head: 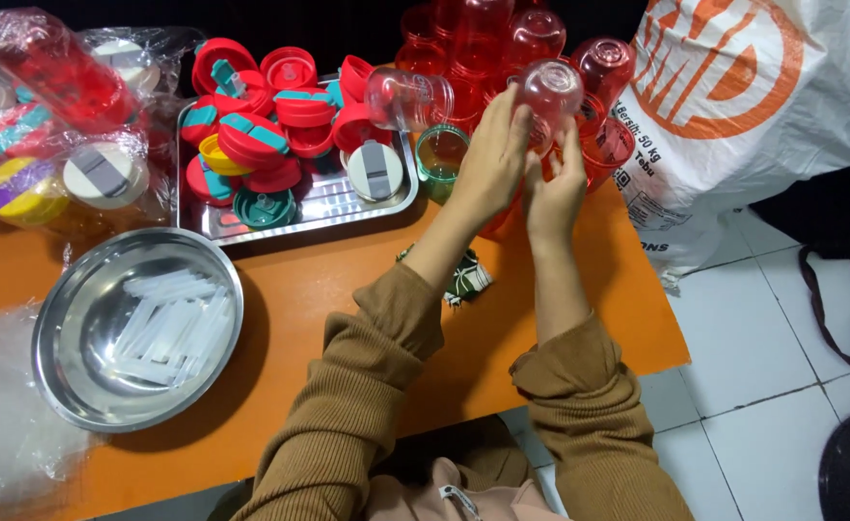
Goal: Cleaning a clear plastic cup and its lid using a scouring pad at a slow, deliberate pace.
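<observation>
Up near the top centre of the frame, a clear plastic bottle (550, 92) sits mouth-up between both hands, and that is where the action is. The left hand (492, 159) wraps its fingers round the bottle's near side, closed on it, while the right hand (555, 188) presses up from below with fingers half curled against the base; how firmly it grips, I cannot tell. Right behind, a crowd of red-tinted bottles (473, 43) stands packed along the top edge, and a second clear bottle (407, 98) lies on its side just left of the hands, beside a green-rimmed cup (441, 154). Further left, a steel tray (323, 203) carries a heap of red lids (251, 135) and a white lid (375, 171). Lower left, a round steel bowl (73, 386) holds clear plastic straws (169, 323). The risk, as I judge it: the bottle is smooth and held high over that tight cluster, so a slip or a knocked elbow could topple neighbours across the orange table (348, 289).
</observation>
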